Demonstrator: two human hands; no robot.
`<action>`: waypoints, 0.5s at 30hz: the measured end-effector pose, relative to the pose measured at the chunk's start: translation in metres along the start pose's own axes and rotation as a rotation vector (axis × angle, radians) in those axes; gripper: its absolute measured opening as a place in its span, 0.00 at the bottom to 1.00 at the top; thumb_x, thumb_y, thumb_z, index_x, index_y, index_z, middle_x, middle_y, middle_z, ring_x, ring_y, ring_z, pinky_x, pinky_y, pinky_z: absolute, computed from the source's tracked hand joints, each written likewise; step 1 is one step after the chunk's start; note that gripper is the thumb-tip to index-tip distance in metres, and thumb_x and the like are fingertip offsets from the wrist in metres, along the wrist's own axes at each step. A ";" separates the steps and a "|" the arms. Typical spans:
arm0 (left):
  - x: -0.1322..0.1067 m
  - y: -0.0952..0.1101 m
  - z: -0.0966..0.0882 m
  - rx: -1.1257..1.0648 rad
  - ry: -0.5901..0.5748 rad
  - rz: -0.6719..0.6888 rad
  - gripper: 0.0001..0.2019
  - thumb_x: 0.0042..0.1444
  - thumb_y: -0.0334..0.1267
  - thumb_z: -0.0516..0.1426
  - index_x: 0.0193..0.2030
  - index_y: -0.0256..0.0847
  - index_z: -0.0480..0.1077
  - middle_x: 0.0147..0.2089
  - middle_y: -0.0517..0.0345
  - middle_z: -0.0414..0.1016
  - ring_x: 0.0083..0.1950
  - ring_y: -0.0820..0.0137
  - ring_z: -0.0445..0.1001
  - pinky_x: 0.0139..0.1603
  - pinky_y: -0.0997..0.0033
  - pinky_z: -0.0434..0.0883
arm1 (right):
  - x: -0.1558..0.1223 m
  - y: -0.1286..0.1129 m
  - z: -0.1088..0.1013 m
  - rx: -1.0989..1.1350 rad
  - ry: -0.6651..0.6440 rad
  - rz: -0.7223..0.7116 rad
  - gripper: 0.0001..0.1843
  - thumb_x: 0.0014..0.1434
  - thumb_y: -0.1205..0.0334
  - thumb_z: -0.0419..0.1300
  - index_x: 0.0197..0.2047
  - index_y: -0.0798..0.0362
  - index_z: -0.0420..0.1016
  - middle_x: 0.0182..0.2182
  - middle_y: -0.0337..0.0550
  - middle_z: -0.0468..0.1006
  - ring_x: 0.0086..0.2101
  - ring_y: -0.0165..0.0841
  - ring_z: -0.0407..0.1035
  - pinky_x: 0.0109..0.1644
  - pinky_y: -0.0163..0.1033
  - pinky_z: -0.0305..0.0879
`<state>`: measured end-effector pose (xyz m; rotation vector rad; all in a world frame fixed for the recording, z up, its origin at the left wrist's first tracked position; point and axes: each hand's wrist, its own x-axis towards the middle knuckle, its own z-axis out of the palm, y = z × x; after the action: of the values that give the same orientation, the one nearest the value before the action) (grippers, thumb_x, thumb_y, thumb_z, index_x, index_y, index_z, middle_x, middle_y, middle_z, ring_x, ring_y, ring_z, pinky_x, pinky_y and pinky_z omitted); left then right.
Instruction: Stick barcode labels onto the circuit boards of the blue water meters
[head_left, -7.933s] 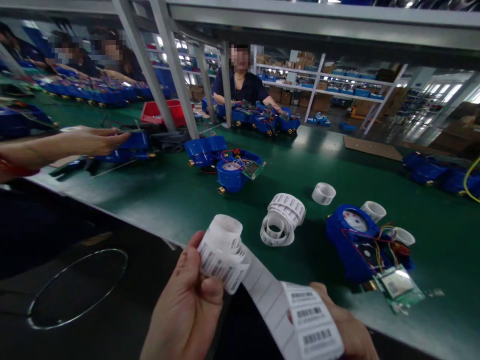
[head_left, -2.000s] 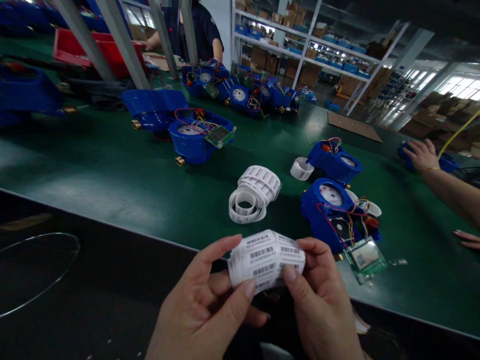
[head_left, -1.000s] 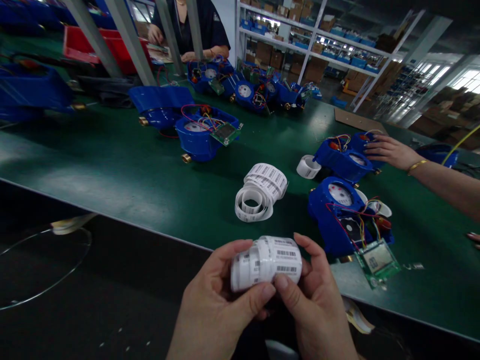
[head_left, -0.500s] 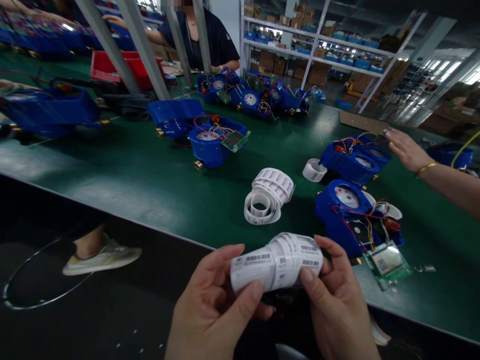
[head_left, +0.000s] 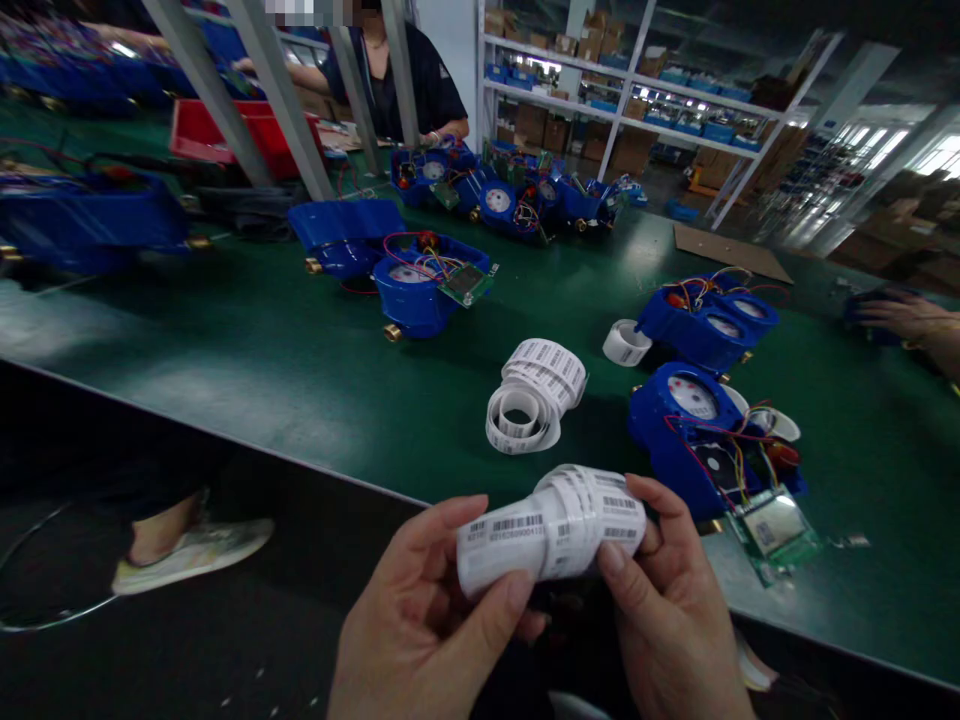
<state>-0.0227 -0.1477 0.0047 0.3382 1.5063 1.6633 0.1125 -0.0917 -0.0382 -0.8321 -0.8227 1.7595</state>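
Note:
A roll of white barcode labels (head_left: 570, 525) is held between my two hands, just off the table's near edge. My left hand (head_left: 442, 610) is closed around its narrower left end, thumb pressed on the front. On the wider right end, my right hand (head_left: 667, 590) grips with thumb in front and fingers behind. More barcode label rolls (head_left: 544, 375) lie on the green table beyond my hands. To the right of them sits a blue water meter (head_left: 690, 410) with a white dial, loose wires and a green circuit board (head_left: 776, 525) hanging from it.
Another pair of blue meters (head_left: 709, 320) stands behind, beside a small label roll (head_left: 627, 342). More meters (head_left: 420, 285) sit at centre left. A co-worker (head_left: 405, 80) sits across the table (head_left: 300, 370); another person's hand (head_left: 907, 318) is at far right. Metal posts (head_left: 277, 90) rise at left.
The other person's hand at right has moved away from the paired meters towards the far right edge. My hands keep their hold on the label roll; the view has shifted slightly.

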 end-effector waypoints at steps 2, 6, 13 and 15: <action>0.002 -0.002 -0.001 -0.010 -0.005 0.008 0.25 0.36 0.35 0.73 0.42 0.46 0.71 0.32 0.65 0.80 0.27 0.69 0.78 0.22 0.76 0.79 | 0.000 0.001 -0.001 0.008 -0.012 0.002 0.29 0.56 0.66 0.69 0.57 0.44 0.63 0.46 0.44 0.83 0.43 0.37 0.79 0.48 0.42 0.75; 0.002 -0.004 -0.002 -0.023 0.005 0.002 0.24 0.36 0.34 0.73 0.41 0.46 0.71 0.31 0.65 0.79 0.29 0.67 0.79 0.21 0.75 0.79 | 0.000 0.002 -0.003 0.026 -0.013 0.007 0.29 0.56 0.67 0.69 0.57 0.44 0.63 0.46 0.44 0.83 0.44 0.37 0.79 0.48 0.42 0.75; -0.002 -0.001 0.009 -0.016 0.053 -0.010 0.25 0.35 0.31 0.72 0.41 0.45 0.71 0.31 0.66 0.80 0.27 0.71 0.77 0.21 0.78 0.77 | -0.003 -0.003 0.000 0.006 0.029 -0.015 0.30 0.55 0.65 0.69 0.57 0.45 0.63 0.46 0.46 0.83 0.44 0.39 0.79 0.47 0.42 0.75; -0.005 0.002 0.014 -0.020 0.059 -0.045 0.24 0.35 0.30 0.71 0.41 0.44 0.71 0.30 0.67 0.79 0.25 0.72 0.76 0.21 0.79 0.76 | -0.006 -0.004 0.006 -0.001 0.038 0.003 0.33 0.53 0.65 0.71 0.58 0.45 0.62 0.44 0.46 0.84 0.42 0.39 0.80 0.46 0.43 0.76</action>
<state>-0.0106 -0.1412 0.0111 0.2446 1.5286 1.6648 0.1114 -0.0969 -0.0307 -0.8651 -0.7982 1.7406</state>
